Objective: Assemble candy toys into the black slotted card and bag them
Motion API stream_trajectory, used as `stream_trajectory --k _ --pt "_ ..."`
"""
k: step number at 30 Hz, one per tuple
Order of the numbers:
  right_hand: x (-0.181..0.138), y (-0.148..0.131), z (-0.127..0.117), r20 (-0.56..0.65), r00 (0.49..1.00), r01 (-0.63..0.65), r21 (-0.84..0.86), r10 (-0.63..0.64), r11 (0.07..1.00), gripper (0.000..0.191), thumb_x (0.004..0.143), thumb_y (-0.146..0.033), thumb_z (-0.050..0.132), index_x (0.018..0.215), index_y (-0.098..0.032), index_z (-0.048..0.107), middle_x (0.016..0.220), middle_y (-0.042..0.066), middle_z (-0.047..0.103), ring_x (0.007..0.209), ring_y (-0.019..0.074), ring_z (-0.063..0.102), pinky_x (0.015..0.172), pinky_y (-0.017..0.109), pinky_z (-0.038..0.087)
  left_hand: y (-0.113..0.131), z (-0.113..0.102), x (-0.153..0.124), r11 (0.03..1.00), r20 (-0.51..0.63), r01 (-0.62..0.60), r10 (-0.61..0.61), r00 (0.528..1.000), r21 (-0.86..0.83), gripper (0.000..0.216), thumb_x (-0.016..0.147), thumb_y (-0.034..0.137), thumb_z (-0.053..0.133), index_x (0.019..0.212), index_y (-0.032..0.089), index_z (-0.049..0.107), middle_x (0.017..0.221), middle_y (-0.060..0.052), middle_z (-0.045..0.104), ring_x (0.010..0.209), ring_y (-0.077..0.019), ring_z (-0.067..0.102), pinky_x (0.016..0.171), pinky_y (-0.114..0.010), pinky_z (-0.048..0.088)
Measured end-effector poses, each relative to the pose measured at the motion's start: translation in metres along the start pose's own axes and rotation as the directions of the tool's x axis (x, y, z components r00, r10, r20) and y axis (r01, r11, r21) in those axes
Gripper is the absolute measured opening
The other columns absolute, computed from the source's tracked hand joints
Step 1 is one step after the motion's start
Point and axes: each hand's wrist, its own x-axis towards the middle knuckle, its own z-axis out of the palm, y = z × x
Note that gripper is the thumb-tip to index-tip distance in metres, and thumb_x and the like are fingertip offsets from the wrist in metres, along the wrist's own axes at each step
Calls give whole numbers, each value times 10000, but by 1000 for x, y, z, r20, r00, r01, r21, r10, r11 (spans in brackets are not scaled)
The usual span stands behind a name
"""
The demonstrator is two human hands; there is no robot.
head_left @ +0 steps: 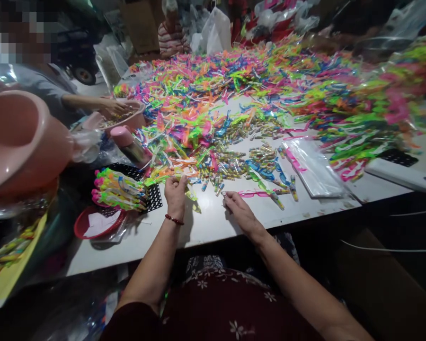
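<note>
- My left hand (pixel 175 192) rests on the white tabletop (pixel 206 222), its fingers closed on a yellow-green plastic piece (pixel 190 193).
- My right hand (pixel 238 210) lies just right of it, fingers nearly flat, touching a pink plastic strip (pixel 253 193).
- Neon plastic pieces (pixel 234 94) are heaped beyond.

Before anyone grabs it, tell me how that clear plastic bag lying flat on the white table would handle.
The clear plastic bag lies flat and looks thin, so it would probably flop and sag when lifted by one edge. Its glossy film suggests that it may slide easily across the white table. It seems nearly empty, so it is likely very light.
</note>
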Motion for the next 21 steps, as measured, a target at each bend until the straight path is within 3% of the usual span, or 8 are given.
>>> stream_trajectory --k 4,6,11,13,16,21 --pt "-21 -9 17 95 993 74 -109 -64 991 335 858 -498 639 1017 -206 600 837 -15 541 743 140 499 684 263 448 8 4 -33 940 136 197 -165 977 -277 409 715 425 797 852 192 491 726 -28 698 602 -140 652 576 -236 477" --pt "-25 -12 23 125 991 74 -144 -56 987 319 840 -480 672 987 -204 607 837 -18 546 722 133 495 660 252 443 11 6 -52 905 152 243 -201 968 -348 457 678 423 833 882 193 495 739 -29 716 649 -154 687 607 -241 501" --pt "-29 -9 24 105 991 96 -168 -79 981 263 865 -462 648 843 -207 586 716 -39 501 618 117 442 551 230 394 17 3 -84 863 294 421 -340 893 -280 494 567 368 902 859 169 557 766 -38 738 704 -158 702 683 -267 535" --pt "-31 -6 19 100 992 91 -181 -73 979 271 884 -478 630 891 -209 602 710 -37 519 602 120 449 540 233 399 19 -1 -88 857 333 461 -376 865 -230 485 516 339 920 828 148 602 762 -43 737 691 -148 690 694 -270 542" --pt "-37 -5 10 91 994 81 -164 -67 983 322 934 -508 559 1055 -212 594 797 -9 607 617 132 507 560 249 447 20 -5 -88 859 324 477 -404 856 -189 488 490 349 933 806 137 627 736 -32 716 655 -134 665 643 -262 548" --pt "-46 -6 -2 112 987 126 -142 -111 982 275 948 -474 566 1012 -212 620 858 11 648 718 147 563 646 254 477 19 -3 -90 856 349 482 -401 847 -186 458 546 382 928 784 132 626 655 24 633 603 -96 615 637 -254 585"
